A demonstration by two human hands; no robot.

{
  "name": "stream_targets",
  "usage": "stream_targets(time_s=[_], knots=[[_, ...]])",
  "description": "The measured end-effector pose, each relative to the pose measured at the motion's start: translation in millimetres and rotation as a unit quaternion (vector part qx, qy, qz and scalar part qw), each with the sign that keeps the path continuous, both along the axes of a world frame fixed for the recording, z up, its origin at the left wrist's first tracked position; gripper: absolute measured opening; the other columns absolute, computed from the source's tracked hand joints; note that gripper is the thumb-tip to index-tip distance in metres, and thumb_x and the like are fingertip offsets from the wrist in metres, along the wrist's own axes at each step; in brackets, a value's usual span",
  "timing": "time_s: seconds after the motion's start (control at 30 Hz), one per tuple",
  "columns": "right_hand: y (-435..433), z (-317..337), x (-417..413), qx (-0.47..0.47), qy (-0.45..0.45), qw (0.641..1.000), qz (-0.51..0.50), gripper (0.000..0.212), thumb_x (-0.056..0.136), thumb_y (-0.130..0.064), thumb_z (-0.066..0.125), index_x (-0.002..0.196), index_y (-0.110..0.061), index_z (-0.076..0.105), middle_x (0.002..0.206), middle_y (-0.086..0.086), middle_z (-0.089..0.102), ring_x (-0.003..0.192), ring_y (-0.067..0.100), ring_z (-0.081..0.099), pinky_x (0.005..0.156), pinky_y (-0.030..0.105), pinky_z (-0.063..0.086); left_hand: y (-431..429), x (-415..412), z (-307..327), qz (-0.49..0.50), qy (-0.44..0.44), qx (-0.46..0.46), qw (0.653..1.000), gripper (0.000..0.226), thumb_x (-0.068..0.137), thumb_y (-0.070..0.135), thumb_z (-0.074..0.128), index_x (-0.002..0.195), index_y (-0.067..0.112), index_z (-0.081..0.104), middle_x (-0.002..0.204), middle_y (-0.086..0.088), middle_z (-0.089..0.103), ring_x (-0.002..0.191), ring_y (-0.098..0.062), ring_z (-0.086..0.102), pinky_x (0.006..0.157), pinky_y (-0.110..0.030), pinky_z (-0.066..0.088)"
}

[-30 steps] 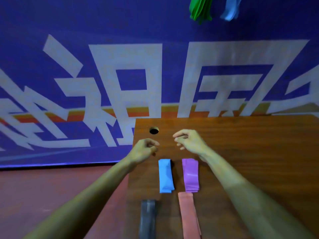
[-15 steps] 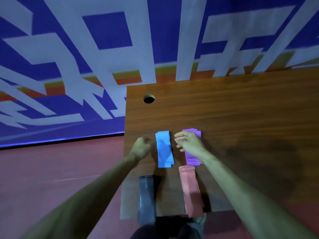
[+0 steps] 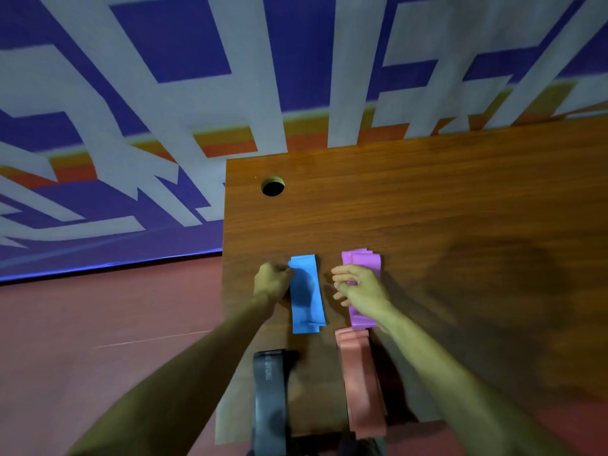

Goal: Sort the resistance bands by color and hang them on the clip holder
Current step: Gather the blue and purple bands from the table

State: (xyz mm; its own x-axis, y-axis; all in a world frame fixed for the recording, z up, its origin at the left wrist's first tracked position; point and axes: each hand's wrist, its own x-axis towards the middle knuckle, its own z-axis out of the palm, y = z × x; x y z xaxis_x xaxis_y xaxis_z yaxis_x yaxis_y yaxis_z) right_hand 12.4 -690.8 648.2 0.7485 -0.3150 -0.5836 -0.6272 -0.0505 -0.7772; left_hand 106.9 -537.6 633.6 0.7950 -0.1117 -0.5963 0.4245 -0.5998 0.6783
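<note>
Four folded resistance bands lie on the wooden table (image 3: 444, 209). The blue band (image 3: 307, 297) and the purple band (image 3: 362, 258) sit side by side; a black band (image 3: 269, 399) and a pink band (image 3: 362, 383) lie nearer me. My left hand (image 3: 273, 281) is curled at the blue band's upper left edge and pinches it. Over the purple band hovers my right hand (image 3: 358, 287), its fingers loosely curled and holding nothing, hiding the band's middle. The clip holder is out of view.
A round cable hole (image 3: 272, 185) sits near the table's far left corner. Behind the table hangs a blue banner (image 3: 181, 44) with large white characters. Red floor (image 3: 98, 324) lies to the left of the table's edge.
The camera tilted down, so the hung green and light blue bands left the view. Both hands came down from near the cable hole to the blue and purple bands.
</note>
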Motion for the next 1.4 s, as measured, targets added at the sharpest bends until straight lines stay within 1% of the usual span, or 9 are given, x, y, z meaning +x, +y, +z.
stream_targets(time_s=[0.2, 0.47, 0.67, 0.77, 0.83, 0.93, 1.03, 1.27, 1.4], knots=[[-6.4, 17.5, 1.5, -0.003, -0.02, 1.0, 0.004, 0.025, 0.093, 0.002, 0.05, 0.116, -0.004, 0.06, 0.094, 0.004, 0.063, 0.059, 0.011, 0.057, 0.05, 0.013, 0.045, -3.0, 3.5, 1.7, 0.023, -0.001, -0.03, 0.999, 0.027, 0.078, 0.038, 0.064, 0.065, 0.014, 0.063, 0.066, -0.008, 0.062, 0.072, -0.036, 0.066, 0.068, -0.054, 0.057], [-27.5, 100.4, 22.6, -0.078, -0.133, 0.988, 0.015, 0.017, 0.092, -0.002, 0.054, 0.098, -0.014, 0.065, 0.078, -0.003, 0.063, 0.053, 0.005, 0.056, 0.048, 0.016, 0.045, -16.1, 11.6, 96.6, -0.153, -0.114, -0.073, 0.979, 0.014, 0.08, 0.033, 0.061, 0.071, 0.023, 0.058, 0.074, 0.004, 0.062, 0.079, -0.019, 0.059, 0.081, -0.036, 0.047], [-56.9, 188.2, 41.6, -0.153, -0.249, 0.956, 0.014, 0.015, 0.091, -0.003, 0.059, 0.099, -0.01, 0.069, 0.078, -0.01, 0.063, 0.067, 0.0, 0.057, 0.058, 0.01, 0.045, -41.1, 26.6, 205.9, -0.324, -0.234, -0.114, 0.91, 0.015, 0.092, 0.014, 0.061, 0.081, 0.023, 0.056, 0.074, 0.005, 0.058, 0.068, -0.007, 0.054, 0.07, -0.026, 0.047], [-71.6, 235.6, 47.2, -0.163, -0.279, 0.945, 0.046, 0.018, 0.093, -0.008, 0.057, 0.105, -0.018, 0.067, 0.095, -0.008, 0.066, 0.089, 0.007, 0.061, 0.079, 0.022, 0.052, -58.9, 32.3, 269.8, -0.387, -0.3, -0.093, 0.867, 0.005, 0.094, 0.015, 0.058, 0.09, 0.018, 0.06, 0.076, 0.011, 0.058, 0.069, -0.002, 0.052, 0.068, -0.018, 0.043], [-81.3, 267.2, 48.9, -0.154, -0.296, 0.941, 0.061, 0.022, 0.095, -0.009, 0.054, 0.102, -0.026, 0.066, 0.103, -0.005, 0.067, 0.098, 0.012, 0.062, 0.085, 0.031, 0.054, -70.0, 35.2, 310.4, -0.408, -0.35, -0.088, 0.839, 0.007, 0.095, 0.017, 0.057, 0.094, 0.018, 0.063, 0.081, 0.01, 0.062, 0.074, -0.007, 0.055, 0.074, -0.026, 0.045], [-94.7, 316.8, 46.4, -0.16, -0.321, 0.929, 0.089, 0.021, 0.097, -0.011, 0.051, 0.104, -0.025, 0.065, 0.106, -0.002, 0.066, 0.099, 0.012, 0.061, 0.086, 0.03, 0.051, -84.8, 36.9, 368.0, -0.418, -0.406, -0.076, 0.809, 0.013, 0.096, 0.018, 0.056, 0.098, 0.013, 0.068, 0.092, -0.003, 0.068, 0.087, -0.019, 0.06, 0.08, -0.034, 0.047], [-110.2, 361.0, 38.8, -0.163, -0.353, 0.915, 0.109, 0.018, 0.098, -0.013, 0.051, 0.098, -0.01, 0.069, 0.098, 0.012, 0.068, 0.087, 0.015, 0.058, 0.081, 0.033, 0.049, -98.7, 38.5, 414.4, -0.412, -0.429, -0.087, 0.799, 0.012, 0.095, 0.017, 0.057, 0.094, 0.014, 0.068, 0.089, 0.0, 0.068, 0.081, -0.011, 0.059, 0.079, -0.032, 0.047], [-152.0, 427.3, 34.5, -0.016, -0.436, 0.891, 0.124, 0.012, 0.095, -0.013, 0.053, 0.091, -0.004, 0.061, 0.089, 0.011, 0.062, 0.084, 0.02, 0.058, 0.081, 0.032, 0.046, -129.8, 31.8, 486.4, -0.352, -0.424, -0.183, 0.814, 0.016, 0.097, 0.016, 0.054, 0.084, 0.016, 0.065, 0.076, 0.008, 0.059, 0.072, -0.002, 0.052, 0.071, -0.016, 0.043], [-169.2, 450.4, 34.9, 0.014, -0.461, 0.88, 0.115, 0.009, 0.093, -0.01, 0.057, 0.094, -0.006, 0.065, 0.082, 0.005, 0.065, 0.077, 0.017, 0.059, 0.074, 0.03, 0.047, -145.1, 30.9, 511.6, -0.326, -0.422, -0.196, 0.823, 0.018, 0.097, 0.017, 0.053, 0.083, 0.017, 0.065, 0.073, 0.005, 0.059, 0.069, -0.009, 0.05, 0.068, -0.025, 0.04]])
